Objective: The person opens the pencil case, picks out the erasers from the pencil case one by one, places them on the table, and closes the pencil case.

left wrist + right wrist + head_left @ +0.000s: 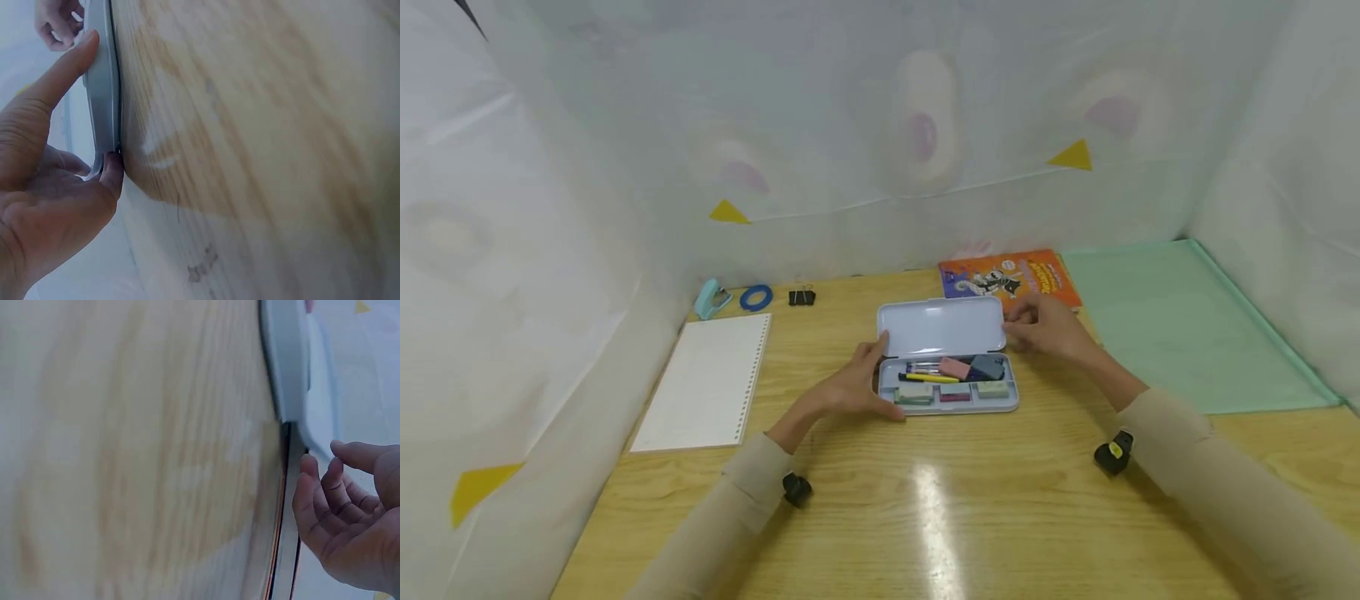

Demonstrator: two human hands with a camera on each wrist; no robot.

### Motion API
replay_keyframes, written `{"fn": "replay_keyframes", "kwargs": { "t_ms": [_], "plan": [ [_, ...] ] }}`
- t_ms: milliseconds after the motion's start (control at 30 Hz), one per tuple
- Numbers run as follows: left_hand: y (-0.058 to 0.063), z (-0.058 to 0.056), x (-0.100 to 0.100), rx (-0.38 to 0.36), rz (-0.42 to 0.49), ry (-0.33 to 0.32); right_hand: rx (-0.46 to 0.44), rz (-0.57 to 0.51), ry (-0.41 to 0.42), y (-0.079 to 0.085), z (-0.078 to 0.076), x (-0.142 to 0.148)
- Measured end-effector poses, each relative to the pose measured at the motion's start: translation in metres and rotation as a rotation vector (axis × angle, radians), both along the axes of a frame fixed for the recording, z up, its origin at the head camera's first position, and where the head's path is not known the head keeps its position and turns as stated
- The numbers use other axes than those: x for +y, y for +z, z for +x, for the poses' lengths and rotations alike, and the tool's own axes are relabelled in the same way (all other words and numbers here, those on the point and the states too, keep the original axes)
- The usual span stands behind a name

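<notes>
A pale blue pencil case lies on the table with its lid raised at the back. Its long compartment holds a yellow pen, a pink block and a dark blue-grey block. Small eraser-like blocks sit in the front compartments. My left hand grips the case's left end, thumb along the front side, as the left wrist view confirms. At the lid's right edge, my right hand pinches with thumb and index finger, other fingers curled in the right wrist view.
Behind the right hand lies an orange book, beside a green translucent mat. To the left are a white spiral notepad, a light blue stapler, a blue tape ring and a black binder clip. White sheeting surrounds the table.
</notes>
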State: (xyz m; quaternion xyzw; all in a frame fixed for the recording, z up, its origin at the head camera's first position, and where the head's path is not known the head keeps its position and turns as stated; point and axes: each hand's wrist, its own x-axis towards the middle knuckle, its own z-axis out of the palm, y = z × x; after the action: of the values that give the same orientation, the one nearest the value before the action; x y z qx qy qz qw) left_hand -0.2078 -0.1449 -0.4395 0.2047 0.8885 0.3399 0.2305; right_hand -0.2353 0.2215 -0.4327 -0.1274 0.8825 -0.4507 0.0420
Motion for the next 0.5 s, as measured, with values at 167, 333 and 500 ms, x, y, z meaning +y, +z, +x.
{"fn": "replay_keyframes", "kwargs": {
  "t_ms": [167,333,500],
  "plan": [
    [0.000,-0.001,-0.002,-0.021,0.003,-0.001,0.095,0.071,0.123,0.006,0.017,-0.011],
    [0.001,0.000,-0.003,-0.025,-0.006,0.007,0.127,0.229,0.212,0.009,0.028,-0.025],
    [0.001,-0.001,-0.001,-0.038,0.010,0.006,0.110,0.352,0.195,0.008,0.030,-0.033]
  ]
}}
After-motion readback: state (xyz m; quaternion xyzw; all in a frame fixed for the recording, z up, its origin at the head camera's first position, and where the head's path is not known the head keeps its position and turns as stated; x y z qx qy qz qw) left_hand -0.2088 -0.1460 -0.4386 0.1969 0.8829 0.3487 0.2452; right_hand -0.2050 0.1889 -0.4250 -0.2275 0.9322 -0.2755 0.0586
